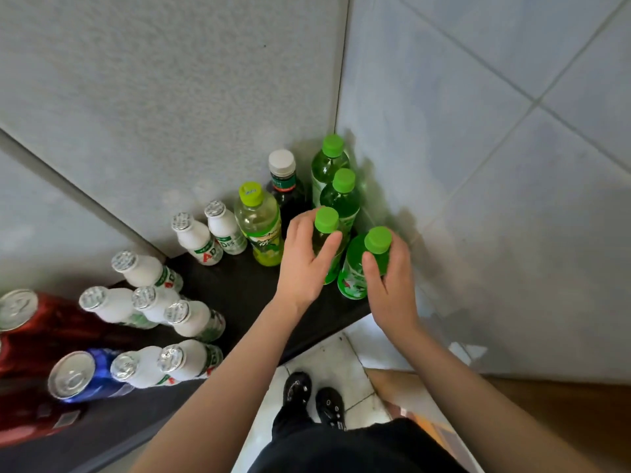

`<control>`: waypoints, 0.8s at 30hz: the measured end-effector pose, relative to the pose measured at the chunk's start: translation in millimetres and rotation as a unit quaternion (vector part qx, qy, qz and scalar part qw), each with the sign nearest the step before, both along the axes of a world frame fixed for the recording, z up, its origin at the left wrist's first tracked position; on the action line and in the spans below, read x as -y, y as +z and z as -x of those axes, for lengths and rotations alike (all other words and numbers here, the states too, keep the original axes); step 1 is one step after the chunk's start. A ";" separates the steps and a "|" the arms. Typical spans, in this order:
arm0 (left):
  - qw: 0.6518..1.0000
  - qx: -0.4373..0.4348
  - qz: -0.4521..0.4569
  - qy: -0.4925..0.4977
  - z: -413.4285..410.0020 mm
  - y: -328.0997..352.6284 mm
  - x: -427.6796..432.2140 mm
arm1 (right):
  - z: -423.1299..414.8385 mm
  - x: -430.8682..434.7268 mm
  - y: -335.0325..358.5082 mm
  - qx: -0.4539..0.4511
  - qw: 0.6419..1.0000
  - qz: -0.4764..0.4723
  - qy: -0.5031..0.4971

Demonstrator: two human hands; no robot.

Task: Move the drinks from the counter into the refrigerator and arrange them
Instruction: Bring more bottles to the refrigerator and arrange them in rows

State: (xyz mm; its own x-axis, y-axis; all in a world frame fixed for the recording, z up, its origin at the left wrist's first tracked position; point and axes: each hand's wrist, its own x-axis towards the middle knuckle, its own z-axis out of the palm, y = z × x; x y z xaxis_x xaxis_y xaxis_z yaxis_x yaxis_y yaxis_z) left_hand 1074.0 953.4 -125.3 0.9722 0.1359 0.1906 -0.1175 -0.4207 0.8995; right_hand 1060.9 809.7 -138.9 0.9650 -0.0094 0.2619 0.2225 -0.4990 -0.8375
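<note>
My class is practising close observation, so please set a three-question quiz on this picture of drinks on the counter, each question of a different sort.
1. True or false: the left hand grips one green bottle and the right hand grips a second green bottle.
2. The cap on the dark bottle is: A white, B red, C blue.
3. How many small white foil-topped bottles are in view on the counter?
Key: 1 true; 2 A; 3 eight.

Glossy plastic green bottles (341,199), foil-capped white bottles (198,238), matt dark counter (246,285).
</note>
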 end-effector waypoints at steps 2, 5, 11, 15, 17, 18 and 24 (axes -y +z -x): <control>1.000 -0.012 0.011 -0.003 -2.6 -4.2 0.7 | -0.4 -1.1 -2.6 -0.008 1.000 -0.006 -0.006; 1.000 -0.012 0.011 -0.003 -4.0 -8.0 -1.4 | 0.5 -3.9 -5.1 -0.006 1.000 -0.017 -0.022; 0.997 -0.001 0.055 0.046 14.5 -3.9 -11.9 | 1.8 -6.2 -0.8 0.006 0.999 -0.025 -0.020; 0.990 0.025 0.099 0.102 41.1 9.8 -27.4 | 7.8 -13.0 8.5 0.018 0.999 -0.043 -0.006; 0.983 0.038 0.117 0.133 56.5 18.0 -34.1 | 12.8 -17.3 14.6 0.031 0.998 -0.057 0.014; 0.980 0.041 0.127 0.148 65.5 20.9 -36.1 | 15.5 -19.2 17.2 0.033 0.997 -0.065 0.030; 0.950 0.049 0.181 0.250 127.2 30.0 -36.0 | 26.9 -35.2 36.5 0.064 0.976 -0.109 0.176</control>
State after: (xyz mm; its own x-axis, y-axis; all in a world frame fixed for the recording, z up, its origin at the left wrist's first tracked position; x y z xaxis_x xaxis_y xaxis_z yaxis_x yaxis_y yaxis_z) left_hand 946.8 989.4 -95.3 0.7488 0.6498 0.1306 -0.0760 -0.1116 0.9909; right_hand 1034.0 844.9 -102.4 0.8782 0.2485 0.4087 0.4572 -0.1854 -0.8698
